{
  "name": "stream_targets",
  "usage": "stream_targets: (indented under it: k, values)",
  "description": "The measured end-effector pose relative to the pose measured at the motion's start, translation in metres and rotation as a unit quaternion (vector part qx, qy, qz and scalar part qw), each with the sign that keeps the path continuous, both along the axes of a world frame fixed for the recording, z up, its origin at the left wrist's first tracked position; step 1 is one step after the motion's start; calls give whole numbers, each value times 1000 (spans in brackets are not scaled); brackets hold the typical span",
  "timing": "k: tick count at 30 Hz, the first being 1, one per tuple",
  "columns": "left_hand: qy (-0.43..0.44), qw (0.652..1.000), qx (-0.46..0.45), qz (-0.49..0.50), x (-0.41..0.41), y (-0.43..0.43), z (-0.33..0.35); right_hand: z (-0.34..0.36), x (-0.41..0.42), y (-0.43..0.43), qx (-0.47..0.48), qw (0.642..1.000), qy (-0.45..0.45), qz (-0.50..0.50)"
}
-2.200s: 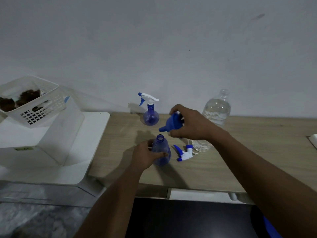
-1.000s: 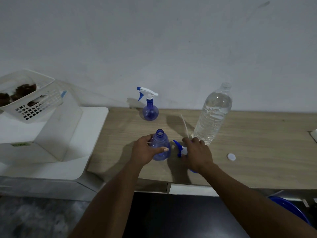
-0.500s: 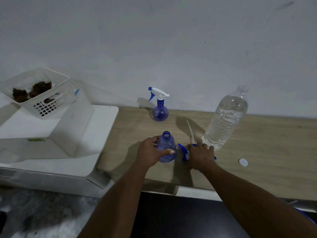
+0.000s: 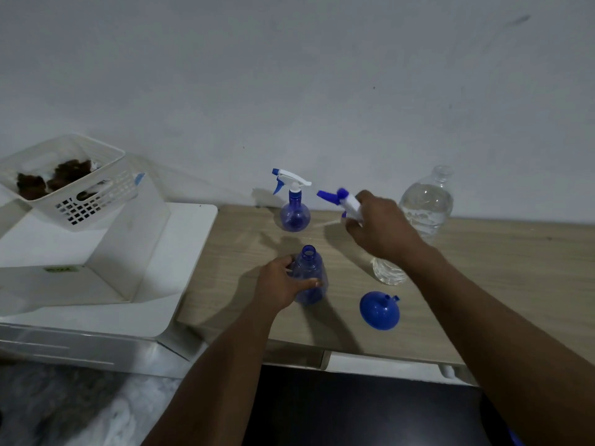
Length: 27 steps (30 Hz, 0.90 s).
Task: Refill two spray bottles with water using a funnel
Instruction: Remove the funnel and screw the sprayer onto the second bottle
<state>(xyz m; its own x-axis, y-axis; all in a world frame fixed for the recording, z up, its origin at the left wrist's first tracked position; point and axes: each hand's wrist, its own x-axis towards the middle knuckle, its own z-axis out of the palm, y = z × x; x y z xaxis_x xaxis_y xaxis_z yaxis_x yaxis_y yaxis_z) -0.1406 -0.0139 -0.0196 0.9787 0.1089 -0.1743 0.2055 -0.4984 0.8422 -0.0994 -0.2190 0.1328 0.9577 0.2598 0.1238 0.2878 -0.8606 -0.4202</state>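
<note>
An open blue spray bottle (image 4: pixel 310 278) stands on the wooden table, and my left hand (image 4: pixel 278 286) grips its left side. My right hand (image 4: pixel 381 231) holds a white and blue spray head (image 4: pixel 343 201) in the air above the table, its thin dip tube trailing to the left. A blue funnel (image 4: pixel 379 310) lies wide end down on the table to the right of the open bottle. A second blue spray bottle (image 4: pixel 294 207) with its head on stands near the wall. A large clear water bottle (image 4: pixel 418 214), uncapped, stands behind my right forearm.
A white slotted basket (image 4: pixel 69 185) with dark contents rests on a white appliance (image 4: pixel 106 268) at the left. The wooden table (image 4: pixel 502 284) runs to the right along the wall. A dark surface (image 4: pixel 354 413) lies below the table's front edge.
My right hand has set the funnel down on the table, picked up the spray head from beside the open bottle and lifted it. My left hand has kept its grip on the bottle.
</note>
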Motion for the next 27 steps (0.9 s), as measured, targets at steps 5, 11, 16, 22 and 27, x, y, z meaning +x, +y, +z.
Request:
stream_targets:
  k: [5,11,16,22,27]
  values:
    - [29,999,-15,2,6,-4,-1,78,-7,5,21,998,-24,46]
    - [13,999,-50,14,5,-3,-5,101,-17,21,6,995,-27,95]
    - [8,998,-67,13,2,-4,-1,90,-15,31,1,995,-26,94]
    - [9,998,-57,5,-1,-6,8,94,-13,31,-10,994,-37,98]
    - [31,998,-45,9,-2,-8,13,73,-7,39,-13,994,-14,109]
